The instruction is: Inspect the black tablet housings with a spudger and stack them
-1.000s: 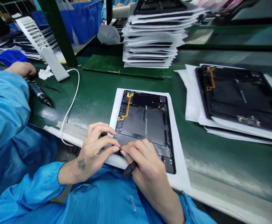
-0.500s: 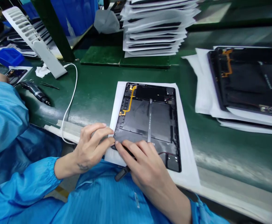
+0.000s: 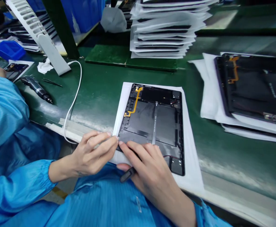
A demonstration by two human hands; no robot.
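Because the right hand (image 3: 152, 171) curls over the near edge of the opened tablet (image 3: 166, 121), its palm probably steadies the frame; a stubby matte-black handle (image 3: 127, 175) juts from between its thumb and fingers. The left hand (image 3: 94, 154) has its fingertips pressed together at the near left corner, beside the right index fingertip; whether they pinch anything small is hidden. Beneath the tablet, a smooth white sheet (image 3: 193, 157) likely guards its shell from the glossy green bench (image 3: 100, 104). Satiny dark-grey panels fill the thin rectangular casing, and a flat orange flex cable (image 3: 136, 102) zigzags down the left side. Leftward, a co-worker's crinkled blue sleeve (image 3: 5, 110) lies near a tapered electric screwdriver (image 3: 37, 90) and slim tweezers (image 3: 52, 82). To the right, at least 2 dark tablet housings (image 3: 253, 88) overlap on papers. Farther off, limp white sheets interleave a tall stack (image 3: 161, 34), perhaps against scratches.
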